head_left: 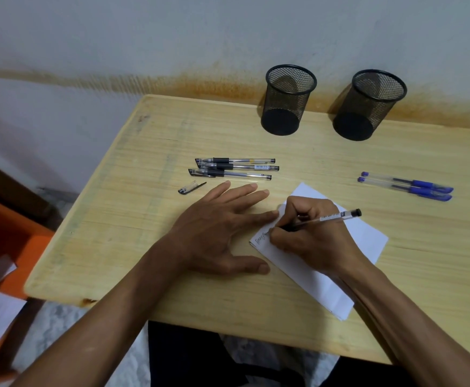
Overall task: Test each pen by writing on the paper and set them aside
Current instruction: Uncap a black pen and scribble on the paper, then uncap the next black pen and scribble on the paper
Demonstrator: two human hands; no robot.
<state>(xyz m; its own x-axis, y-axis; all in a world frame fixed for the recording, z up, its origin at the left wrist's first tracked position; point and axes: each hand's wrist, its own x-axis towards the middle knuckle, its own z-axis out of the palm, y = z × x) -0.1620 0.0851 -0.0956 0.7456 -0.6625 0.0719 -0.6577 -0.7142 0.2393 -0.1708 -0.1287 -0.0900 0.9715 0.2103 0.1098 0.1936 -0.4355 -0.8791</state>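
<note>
Pen [329, 217] gripped in right hand [309, 236], tip on paper [368, 238]; left hand [217, 230] flat beside.

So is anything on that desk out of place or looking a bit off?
A loose pen cap lies alone on the wooden table, just in front of the three capped black pens. It likely belongs to the pen in the right hand. A rusty-orange stain streaks the wall.

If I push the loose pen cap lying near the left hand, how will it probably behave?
The loose pen cap is small, thin plastic, so it probably slides at a light touch. Its clip likely stops it from rolling far. It lies by the table edge, so a hard push might knock it off.
</note>
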